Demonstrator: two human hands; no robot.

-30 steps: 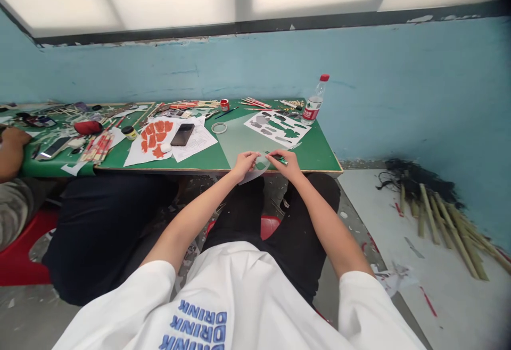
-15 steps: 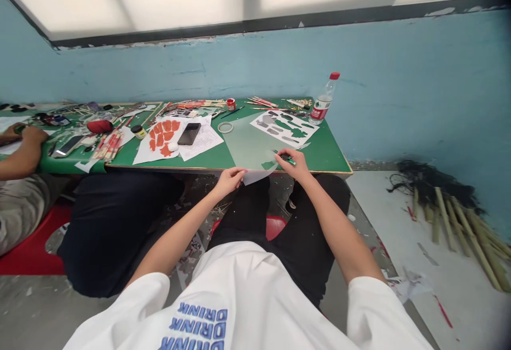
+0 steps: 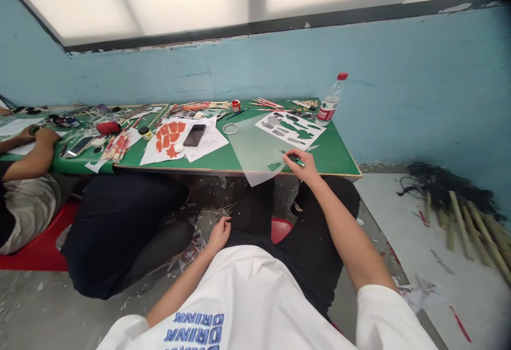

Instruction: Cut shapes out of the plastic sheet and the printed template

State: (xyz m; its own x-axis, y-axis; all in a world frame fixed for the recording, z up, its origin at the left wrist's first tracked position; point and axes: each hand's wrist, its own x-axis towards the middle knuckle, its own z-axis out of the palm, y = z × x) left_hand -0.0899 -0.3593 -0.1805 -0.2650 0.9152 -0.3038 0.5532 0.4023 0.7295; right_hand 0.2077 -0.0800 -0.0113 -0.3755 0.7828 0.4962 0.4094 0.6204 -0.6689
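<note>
The right hand (image 3: 300, 161) is clamped on a slim green tool (image 3: 286, 154) near the table (image 3: 335, 154) edge. Its long axis slants leftward and away over the translucent sheet (image 3: 251, 145). The left hand (image 3: 219, 232) curls by the thigh; its grip is unclear.

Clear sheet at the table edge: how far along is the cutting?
Done: the white pattern sheet shows several green gaps where shapes are out; some grey shapes remain on it. In hand: the right hand holds a green tool on the clear sheet, beside one small green gap. The left hand is down off the table. Left: most of the clear sheet looks uncut.
</note>
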